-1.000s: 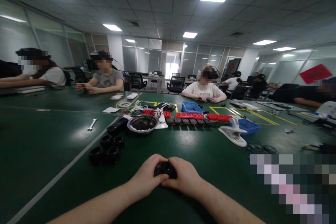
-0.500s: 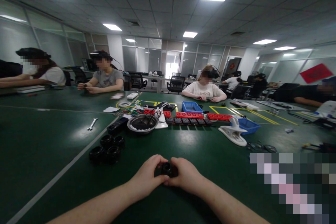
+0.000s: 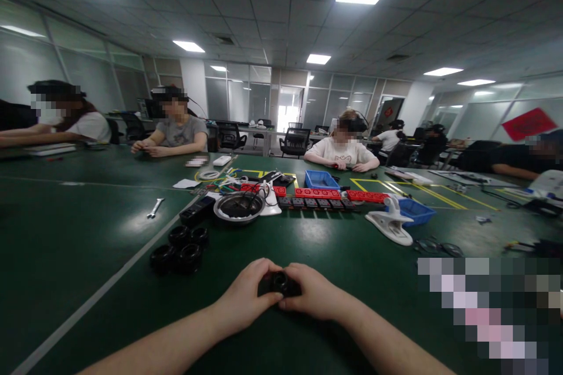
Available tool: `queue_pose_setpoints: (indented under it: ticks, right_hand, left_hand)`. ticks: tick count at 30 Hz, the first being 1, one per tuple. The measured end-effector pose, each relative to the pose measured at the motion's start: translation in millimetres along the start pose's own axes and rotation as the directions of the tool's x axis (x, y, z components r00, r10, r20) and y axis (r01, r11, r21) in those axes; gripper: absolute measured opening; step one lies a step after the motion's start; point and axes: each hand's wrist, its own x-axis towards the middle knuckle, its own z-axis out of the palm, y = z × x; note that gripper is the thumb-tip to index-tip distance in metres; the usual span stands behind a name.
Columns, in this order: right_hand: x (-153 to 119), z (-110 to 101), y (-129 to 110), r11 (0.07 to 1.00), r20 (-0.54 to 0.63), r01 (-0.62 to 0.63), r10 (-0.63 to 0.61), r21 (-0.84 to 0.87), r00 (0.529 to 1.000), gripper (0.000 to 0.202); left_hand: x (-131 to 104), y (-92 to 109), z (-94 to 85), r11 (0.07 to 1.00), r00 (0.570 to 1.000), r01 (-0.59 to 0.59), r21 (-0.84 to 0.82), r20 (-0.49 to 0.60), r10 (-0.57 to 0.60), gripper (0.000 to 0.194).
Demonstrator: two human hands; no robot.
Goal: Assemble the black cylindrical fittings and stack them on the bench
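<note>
Near the front of the green table (image 3: 308, 246), a small black round part (image 3: 280, 281) with a hole in its top sits between my two hands. My left hand (image 3: 248, 290) curls round its left side, thumb at the near edge. From the right, my right hand (image 3: 310, 290) grips the same part, its thumb close to the other thumb. The part's lower portion is hidden by the fingers. Several black rings (image 3: 190, 255) stand grouped to the left of my hands.
A metal bowl (image 3: 238, 208), a black device (image 3: 197, 209), red socket strips (image 3: 317, 193), a blue bin (image 3: 322, 179) and a white clamp base (image 3: 393, 222) lie beyond. A wrench (image 3: 155, 208) is at left. People sit across the table.
The fingers of my right hand have shifted slightly around the black part. My left hand stays almost still.
</note>
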Motion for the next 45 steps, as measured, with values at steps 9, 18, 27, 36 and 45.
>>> queue_pose_setpoints:
  ticks: [9,18,27,36,45]
  right_hand:
    - [2.4,6.3,0.7,0.987,0.003,-0.159,0.159,-0.031,0.987,0.030]
    - [-0.5,12.3,-10.0,0.959,-0.141,-0.113,0.078,-0.261,0.987,0.036]
    - [1.5,-3.2,6.3,0.998,0.069,-0.003,-0.001,0.062,0.998,0.016]
    - [1.0,10.3,-3.3,0.973,-0.109,-0.161,0.144,-0.167,0.984,0.028]
    - [-0.6,5.6,-2.2,0.996,-0.077,-0.037,0.031,-0.080,0.997,0.038]
  left_hand:
    - [-1.3,4.8,-0.3,0.998,0.998,0.069,0.012,0.003,-0.069,0.023]
    - [-0.6,-3.1,3.6,0.999,0.998,0.034,0.003,-0.044,-0.034,0.024]
    - [-1.8,-1.3,0.0,1.000,1.000,0.008,0.002,-0.008,-0.008,0.028]
    - [1.0,-3.8,2.6,0.999,0.999,0.042,0.012,-0.024,-0.041,0.026]
    - [0.3,-2.5,0.0,1.000,1.000,-0.006,0.008,-0.022,0.006,0.027]
